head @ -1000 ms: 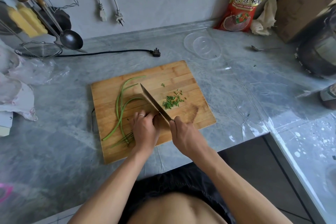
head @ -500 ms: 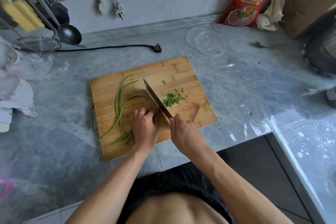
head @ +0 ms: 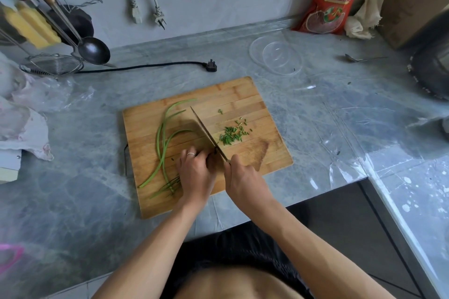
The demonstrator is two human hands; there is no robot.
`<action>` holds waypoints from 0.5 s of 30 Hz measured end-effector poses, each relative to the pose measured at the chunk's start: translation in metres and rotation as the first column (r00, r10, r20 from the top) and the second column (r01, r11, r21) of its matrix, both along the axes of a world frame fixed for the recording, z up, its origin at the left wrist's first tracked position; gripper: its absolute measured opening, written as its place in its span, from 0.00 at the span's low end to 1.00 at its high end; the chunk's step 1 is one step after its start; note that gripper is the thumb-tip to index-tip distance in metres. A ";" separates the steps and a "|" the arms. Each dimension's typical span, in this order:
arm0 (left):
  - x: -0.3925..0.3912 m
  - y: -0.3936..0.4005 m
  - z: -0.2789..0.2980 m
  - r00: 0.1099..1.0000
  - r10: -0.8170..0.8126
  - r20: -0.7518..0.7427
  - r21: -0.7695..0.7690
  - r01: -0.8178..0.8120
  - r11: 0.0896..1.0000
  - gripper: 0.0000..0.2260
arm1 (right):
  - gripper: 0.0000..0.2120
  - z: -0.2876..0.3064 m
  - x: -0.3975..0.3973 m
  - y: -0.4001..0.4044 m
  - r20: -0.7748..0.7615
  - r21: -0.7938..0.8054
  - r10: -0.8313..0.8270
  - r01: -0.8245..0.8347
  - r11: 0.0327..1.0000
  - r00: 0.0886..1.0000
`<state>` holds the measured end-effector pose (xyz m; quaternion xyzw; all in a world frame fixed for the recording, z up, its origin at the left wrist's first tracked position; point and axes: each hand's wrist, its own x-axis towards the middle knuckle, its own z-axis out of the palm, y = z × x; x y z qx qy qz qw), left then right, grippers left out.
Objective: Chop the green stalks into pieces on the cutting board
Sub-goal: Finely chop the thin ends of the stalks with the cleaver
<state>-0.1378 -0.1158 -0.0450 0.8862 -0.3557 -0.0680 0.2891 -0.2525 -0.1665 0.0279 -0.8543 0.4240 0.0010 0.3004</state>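
Right hand (head: 243,181) at near edge of cutting board (head: 262,109), fingers curled tight around knife (head: 206,132) handle; thin flat blade angles away and left across board. Left hand (head: 195,172) just beside blade's left, ring on one finger, fingers curled down onto stalk ends. Rectangular striped bamboo board on grey marbled counter (head: 73,201). Long, slender, curved green stalks (head: 162,138) on board's left half, long axis near-to-far, tips bending right. Small heap of chopped pieces (head: 230,135) right of blade. Clear round lid (head: 277,56) beyond board.
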 end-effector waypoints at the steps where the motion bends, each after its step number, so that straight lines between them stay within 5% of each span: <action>1: 0.000 0.001 0.000 1.000 0.002 0.002 0.004 -0.002 1.000 0.02 | 0.13 -0.001 -0.001 0.001 0.017 0.027 -0.016 0.015 1.000 1.000; 10: 0.001 0.001 -0.003 1.000 -0.023 0.019 0.009 0.023 1.000 0.02 | 0.14 0.003 -0.005 0.004 -0.024 0.075 -0.021 0.023 0.997 0.999; 15: 0.002 0.000 0.001 1.000 -0.010 0.021 -0.006 0.010 1.000 0.06 | 0.16 0.007 0.034 -0.027 0.070 0.228 -0.190 0.169 0.959 0.979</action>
